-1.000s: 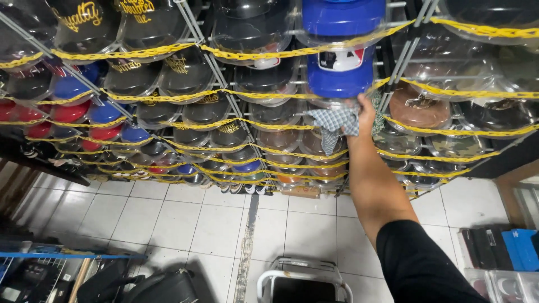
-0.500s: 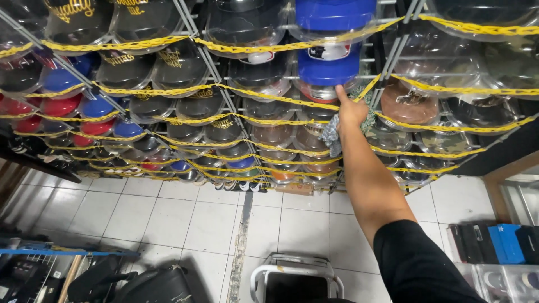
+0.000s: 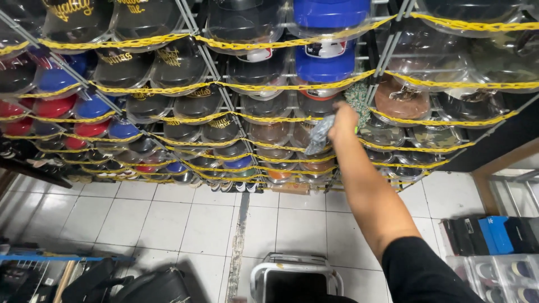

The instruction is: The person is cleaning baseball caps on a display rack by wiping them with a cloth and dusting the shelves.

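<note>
The grey cloth [image 3: 320,134] sits centre-right of the frame, bunched in the right hand [image 3: 342,120], whose fingers grip it closed. Since 1 second ago it has dropped from the blue cap [image 3: 325,62] to a lower clear cap case [image 3: 314,106], so wiping proceeds downward.

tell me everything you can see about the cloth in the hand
The cloth is a small grey rag, soft and crumpled, blurred here. The right hand grips its top, and the rest hangs down to the left of the wrist. It is held against the clear-covered caps on the wire rack.
</note>
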